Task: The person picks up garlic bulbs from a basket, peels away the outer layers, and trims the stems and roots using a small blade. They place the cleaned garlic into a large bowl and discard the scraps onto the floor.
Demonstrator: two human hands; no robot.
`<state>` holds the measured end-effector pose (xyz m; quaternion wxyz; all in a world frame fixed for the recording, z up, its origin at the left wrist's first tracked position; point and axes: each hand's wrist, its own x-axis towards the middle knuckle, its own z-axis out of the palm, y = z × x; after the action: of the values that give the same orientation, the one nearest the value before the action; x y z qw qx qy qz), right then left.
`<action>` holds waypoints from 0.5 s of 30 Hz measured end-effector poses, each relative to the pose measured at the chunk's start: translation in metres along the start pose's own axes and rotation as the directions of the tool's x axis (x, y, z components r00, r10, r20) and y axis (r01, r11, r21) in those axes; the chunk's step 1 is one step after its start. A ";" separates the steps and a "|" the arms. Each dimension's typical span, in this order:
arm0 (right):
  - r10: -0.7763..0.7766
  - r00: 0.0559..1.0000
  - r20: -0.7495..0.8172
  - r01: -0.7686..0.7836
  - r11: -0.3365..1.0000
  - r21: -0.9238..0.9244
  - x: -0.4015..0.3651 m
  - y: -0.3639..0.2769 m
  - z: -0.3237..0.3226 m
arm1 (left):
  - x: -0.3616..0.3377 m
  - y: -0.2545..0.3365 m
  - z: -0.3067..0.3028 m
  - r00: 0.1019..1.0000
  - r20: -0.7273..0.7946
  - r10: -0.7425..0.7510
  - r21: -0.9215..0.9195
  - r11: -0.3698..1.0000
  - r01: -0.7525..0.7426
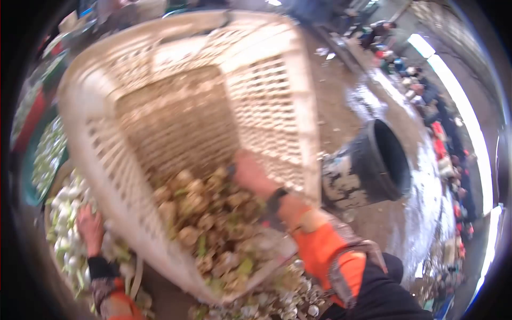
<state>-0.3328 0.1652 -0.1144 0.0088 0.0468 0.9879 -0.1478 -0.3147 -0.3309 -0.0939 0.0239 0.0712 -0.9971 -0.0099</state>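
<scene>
A large white plastic basket [314, 122] with slatted walls is tipped towards me. Brownish bulbs and trimmings [200, 224], which look like garlic or onion, are heaped in its lower part. Inside the basket, near its right wall, is my right hand [250, 173], blurred and closed. A small blue bit shows at its fingers; what it belongs to cannot be made out. My left hand [90, 226] lies with fingers apart on a pile of white bulbs [66, 248] with green stems, outside the basket on the left.
A dark, scuffed bucket [349, 170] lies on its side on the wet floor [341, 96], right of the basket. More small bulbs [277, 304] lie below the basket. A green tub [33, 186] of bulbs stands far left. Several people [442, 122] line the right side.
</scene>
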 end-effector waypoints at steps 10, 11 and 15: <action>-0.013 0.976 -0.219 0.179 0.624 0.761 -0.054 -0.037 -0.060 | -0.091 0.107 -0.142 0.718 -0.354 -0.599 -0.935 0.225 -0.273; -0.086 0.930 -0.357 0.344 0.543 0.766 -0.078 -0.051 -0.077 | -0.110 0.134 -0.168 0.693 -0.335 -0.638 -0.937 0.145 -0.319; -0.345 0.842 -0.415 0.534 0.642 0.550 -0.179 -0.087 -0.149 | -0.184 0.233 -0.183 0.993 -0.119 0.026 -0.977 0.174 -0.122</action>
<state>-0.1633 0.1104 0.0592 -0.1804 -0.1770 0.8465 -0.4685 -0.1568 -0.0773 0.0861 0.1015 -0.0088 -0.7594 -0.6426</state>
